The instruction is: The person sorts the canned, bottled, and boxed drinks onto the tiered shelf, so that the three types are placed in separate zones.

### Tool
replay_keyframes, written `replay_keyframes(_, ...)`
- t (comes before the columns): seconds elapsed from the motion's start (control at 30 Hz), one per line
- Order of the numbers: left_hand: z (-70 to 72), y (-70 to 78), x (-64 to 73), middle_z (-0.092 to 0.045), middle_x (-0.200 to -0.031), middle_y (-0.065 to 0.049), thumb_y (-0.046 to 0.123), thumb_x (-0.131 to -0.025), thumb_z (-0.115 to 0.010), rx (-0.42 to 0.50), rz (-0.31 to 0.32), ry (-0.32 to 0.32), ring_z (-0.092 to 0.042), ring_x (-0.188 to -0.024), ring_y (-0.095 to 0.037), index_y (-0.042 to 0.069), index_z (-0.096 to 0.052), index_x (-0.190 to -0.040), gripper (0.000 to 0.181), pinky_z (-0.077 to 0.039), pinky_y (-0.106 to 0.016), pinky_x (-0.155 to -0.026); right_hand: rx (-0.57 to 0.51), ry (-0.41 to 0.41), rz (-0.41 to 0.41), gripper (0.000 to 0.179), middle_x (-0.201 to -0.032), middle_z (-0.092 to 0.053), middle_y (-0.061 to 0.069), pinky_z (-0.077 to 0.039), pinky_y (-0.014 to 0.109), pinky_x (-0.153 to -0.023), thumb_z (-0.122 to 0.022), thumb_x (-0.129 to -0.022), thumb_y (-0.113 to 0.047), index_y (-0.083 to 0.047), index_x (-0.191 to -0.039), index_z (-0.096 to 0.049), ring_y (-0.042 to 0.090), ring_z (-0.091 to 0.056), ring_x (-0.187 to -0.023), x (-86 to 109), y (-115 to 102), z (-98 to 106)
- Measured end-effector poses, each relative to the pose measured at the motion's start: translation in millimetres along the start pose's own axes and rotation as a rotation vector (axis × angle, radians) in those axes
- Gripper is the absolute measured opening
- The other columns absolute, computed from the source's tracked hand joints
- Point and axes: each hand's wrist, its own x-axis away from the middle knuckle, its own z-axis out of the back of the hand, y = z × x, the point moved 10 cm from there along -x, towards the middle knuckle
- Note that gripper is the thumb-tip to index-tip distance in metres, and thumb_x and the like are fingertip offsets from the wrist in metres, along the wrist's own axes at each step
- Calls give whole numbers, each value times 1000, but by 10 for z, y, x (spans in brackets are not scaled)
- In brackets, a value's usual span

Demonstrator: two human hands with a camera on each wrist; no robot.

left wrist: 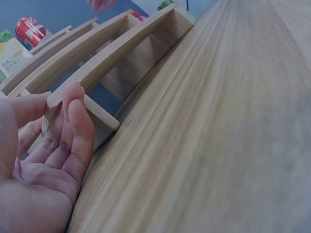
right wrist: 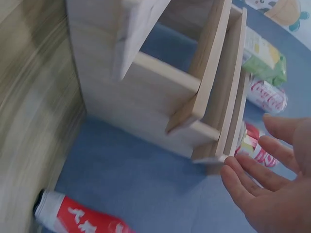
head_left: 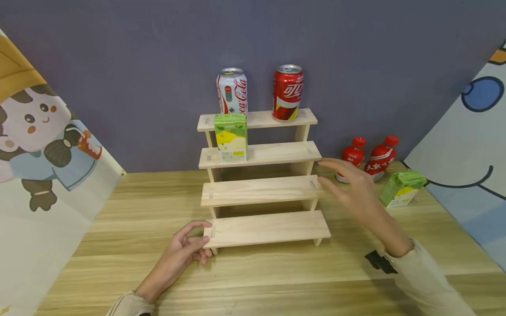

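A pale wooden stepped shelf [head_left: 265, 230] with several tiers stands on the table. My left hand [head_left: 179, 252] pinches the left end of its lowest board; in the left wrist view, thumb and fingers wrap that board's corner. At the right side, my right hand [head_left: 353, 193] has its fingers extended beside the ends of the middle boards, fingertips touching or nearly so. A green juice carton [head_left: 231, 139] stands at the left of the second board from the top. On the top board are a white Coca-Cola can [head_left: 232, 91] and a red Coca-Cola can [head_left: 287, 93].
Right of the shelf, two red bottles [head_left: 353, 152] stand near the dark back wall [head_left: 158, 87], with another green carton [head_left: 402, 188] in front of them. Cartoon-printed panels [head_left: 43, 145] flank the table [head_left: 138, 210] on both sides.
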Motion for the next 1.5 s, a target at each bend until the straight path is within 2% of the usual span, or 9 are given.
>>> replay_keyframes(0.33, -23, -6, -40, -74, -82, -7, 8, -103, -52, -17, 2, -6, -66, -67, -14, 1, -38, -143, 43, -58, -27, -63, 122, -10, -41, 40, -116, -70, 14, -35, 7, -95, -83, -78, -2, -2, -116, -70, 31, -63, -109, 46, 322, 204)
replay_keyframes(0.4, -23, -7, -33, -74, -82, -7, 7, -103, -52, -16, 1, -6, -66, -67, -14, 1, -38, -143, 43, -58, -27, -62, 152, -26, -64, 39, -116, -70, 14, -41, 13, -90, -82, -80, -4, -2, -117, -70, 30, -63, -108, 54, 397, 242)
replay_keyframes(0.53, -23, -1, -31, -74, -82, -7, 6, -103, -51, -18, -9, -17, -66, -67, -14, 0, -37, -143, 42, -58, -27, -63, 204, -43, -107, 36, -112, -70, 16, -43, 18, -77, -80, -83, -6, 0, -116, -69, 29, -65, -96, 72, 545, 344)
replay_keyframes(0.6, -21, 6, -36, -74, -82, -6, 6, -103, -51, -20, -12, -20, -66, -67, -13, 0, -37, -143, 42, -58, -27, -63, 210, -46, -129, 35, -110, -70, 18, -40, 14, -76, -80, -84, -8, 0, -116, -69, 30, -65, -93, 83, 626, 397)
replay_keyframes(0.77, -11, 12, -40, -74, -81, -6, 7, -103, -52, -20, -7, -13, -66, -66, -13, 0, -38, -143, 43, -58, -27, -63, 215, -68, -159, 29, -110, -70, 20, -41, 15, -78, -78, -87, -12, 2, -112, -71, 35, -63, -97, 120, 848, 497)
replay_keyframes(0.87, -4, 9, -35, -74, -81, -6, 7, -103, -52, -18, -1, -7, -66, -66, -13, 0, -38, -143, 43, -58, -26, -63, 240, -86, -169, 25, -104, -71, 20, -41, 23, -74, -77, -87, -7, 3, -109, -71, 32, -61, -89, 147, 976, 541)
replay_keyframes(1.07, 5, 20, -26, -74, -81, -6, 6, -103, -51, -17, -5, -9, -66, -66, -13, 0, -38, -142, 42, -57, -26, -63, 223, -119, -263, 23, -109, -68, 26, -44, 57, -83, -73, -89, -4, 3, -111, -69, 44, -59, -102, 226, 1210, 614)
replay_keyframes(1.3, 14, 19, -20, -74, -81, -7, 6, -103, -51, -9, -15, -13, -66, -66, -13, 0, -38, -142, 41, -57, -25, -62, 217, -155, -360, 30, -116, -63, 34, -41, 67, -86, -67, -97, -17, 5, -117, -66, 55, -53, -108, 307, 1448, 684)
replay_keyframes(1.5, -4, 3, -7, -74, -81, -7, 4, -104, -50, 6, -21, -21, -66, -66, -13, 0, -38, -142, 41, -57, -25, -62, 212, -174, -439, 36, -120, -61, 35, -39, 69, -85, -60, -101, -26, 4, -121, -64, 57, -50, -110, 434, 1690, 770)
